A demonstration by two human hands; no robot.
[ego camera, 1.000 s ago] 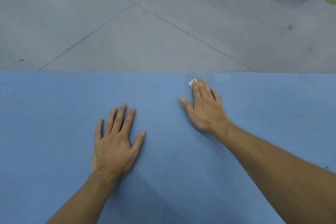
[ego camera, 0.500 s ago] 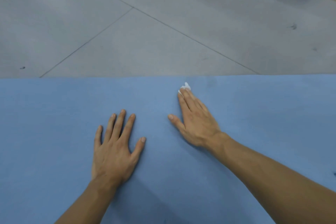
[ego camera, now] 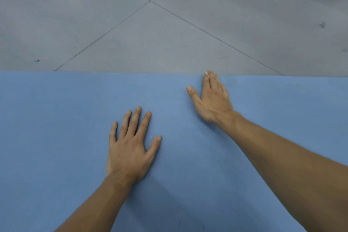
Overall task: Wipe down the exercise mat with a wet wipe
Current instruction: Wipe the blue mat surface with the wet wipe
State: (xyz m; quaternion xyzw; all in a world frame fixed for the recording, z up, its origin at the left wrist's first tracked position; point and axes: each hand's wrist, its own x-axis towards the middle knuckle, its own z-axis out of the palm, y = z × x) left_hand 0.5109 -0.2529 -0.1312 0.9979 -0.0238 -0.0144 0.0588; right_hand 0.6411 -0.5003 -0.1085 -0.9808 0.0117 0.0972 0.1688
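Lying flat, left hand (ego camera: 130,150) and right hand (ego camera: 212,100) press the matte blue mat (ego camera: 56,118).

Left hand (ego camera: 130,149) lower centre of frame, palm down and flat, fingers straight and spread, thumb splayed right; left forearm (ego camera: 98,205) runs down to the bottom edge. Right hand (ego camera: 212,100) higher up, right of centre, palm down, fingers straight and close together pointing up-frame, thumb out left, right forearm (ego camera: 291,156) stretched in from the right edge
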